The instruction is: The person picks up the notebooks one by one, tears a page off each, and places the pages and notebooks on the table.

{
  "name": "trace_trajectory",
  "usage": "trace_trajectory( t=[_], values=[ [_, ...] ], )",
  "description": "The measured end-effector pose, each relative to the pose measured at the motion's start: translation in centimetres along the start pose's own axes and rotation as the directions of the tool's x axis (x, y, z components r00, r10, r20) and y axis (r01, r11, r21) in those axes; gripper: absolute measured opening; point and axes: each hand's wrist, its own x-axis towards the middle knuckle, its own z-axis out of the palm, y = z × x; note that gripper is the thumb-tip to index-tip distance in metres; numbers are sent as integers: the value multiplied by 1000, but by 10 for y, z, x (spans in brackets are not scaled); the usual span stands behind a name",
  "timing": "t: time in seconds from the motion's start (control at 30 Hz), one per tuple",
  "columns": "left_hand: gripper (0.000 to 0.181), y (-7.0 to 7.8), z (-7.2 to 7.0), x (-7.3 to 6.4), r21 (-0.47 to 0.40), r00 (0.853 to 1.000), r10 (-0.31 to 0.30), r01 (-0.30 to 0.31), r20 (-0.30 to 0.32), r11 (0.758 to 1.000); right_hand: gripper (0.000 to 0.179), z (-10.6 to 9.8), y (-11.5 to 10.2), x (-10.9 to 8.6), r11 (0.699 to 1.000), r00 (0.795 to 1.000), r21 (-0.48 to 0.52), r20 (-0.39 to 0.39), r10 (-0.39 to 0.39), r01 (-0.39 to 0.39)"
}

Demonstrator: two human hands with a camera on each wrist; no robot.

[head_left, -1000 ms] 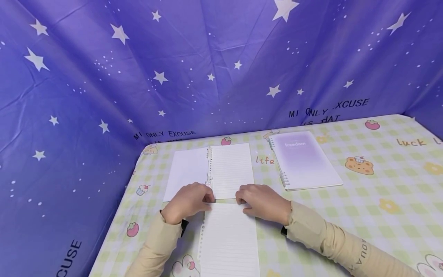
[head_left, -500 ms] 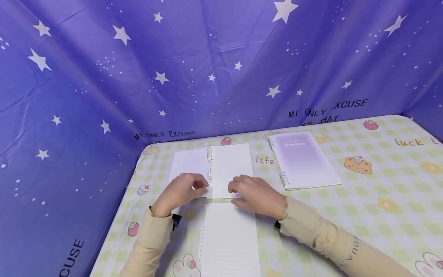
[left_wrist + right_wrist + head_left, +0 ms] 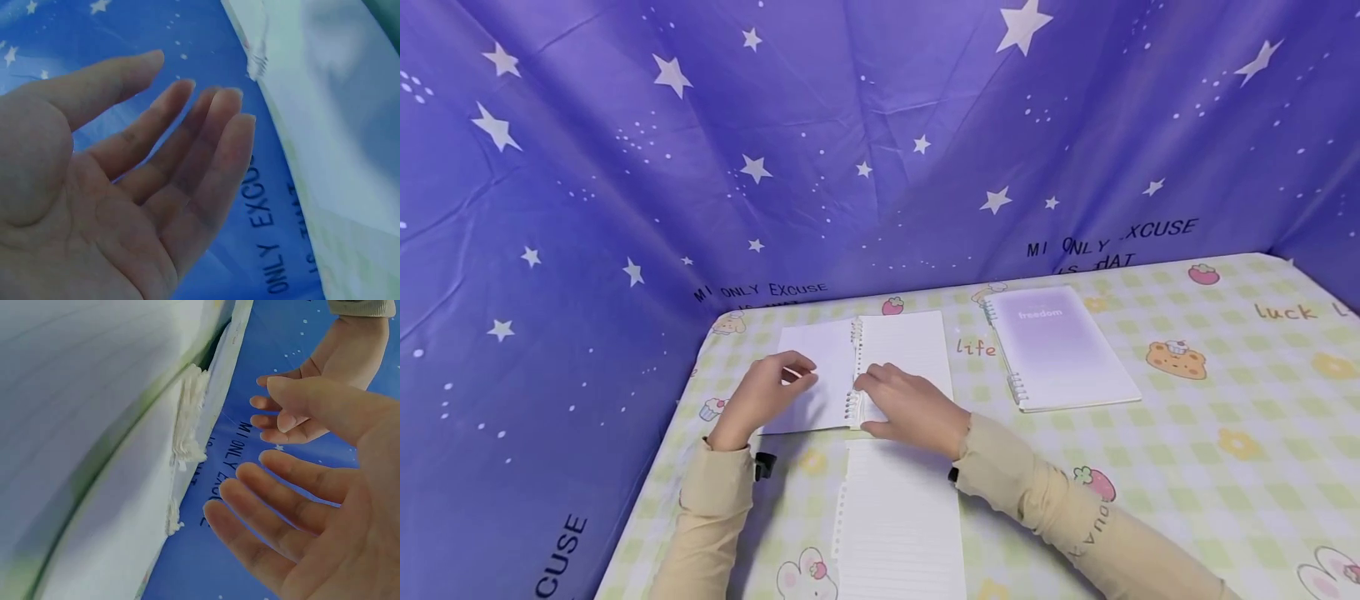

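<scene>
An open ring notebook [image 3: 906,346] lies on the table, lined pages on its right and a plain white cover [image 3: 827,354] on its left. My left hand [image 3: 765,393] hovers over that cover with relaxed fingers and nothing in them. Over the lower part of the lined pages is my right hand [image 3: 913,408], its fingertips close to the binder rings [image 3: 852,407]. In the right wrist view the right hand [image 3: 306,515] has loosely bent fingers, also holding nothing, beside the rings [image 3: 190,419]. Punched lined paper [image 3: 898,517] lies loose just below the notebook.
A purple ring notebook [image 3: 1067,358] marked "freedom" lies closed to the right. The table wears a green checked tablecloth [image 3: 1210,492] with printed cartoons. A blue starry curtain [image 3: 880,208] hangs behind and at the sides.
Both hands have left the top edge of the loose paper. The left hand moved up and left over the cover; the right moved left toward the rings. The loose paper stays in place.
</scene>
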Motion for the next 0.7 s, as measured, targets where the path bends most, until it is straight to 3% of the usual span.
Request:
trace_trajectory(
  t=[0.23, 0.5, 0.7],
  values=[
    [28, -21, -2, 3, -13, 993, -108, 107, -49, 994, 43, 16, -6, 17, 1000, 999, -12, 21, 25, -24],
    [35, -40, 0, 3, -28, 978, -204, 203, -40, 979, 47, 30, -14, 28, 998, 998, -22, 40, 57, -56],
    [34, -48, 3, 5, -15, 972, -232, 232, -45, 973, 51, 37, -17, 34, 996, 994, -27, 73, 84, -82]
  ],
)
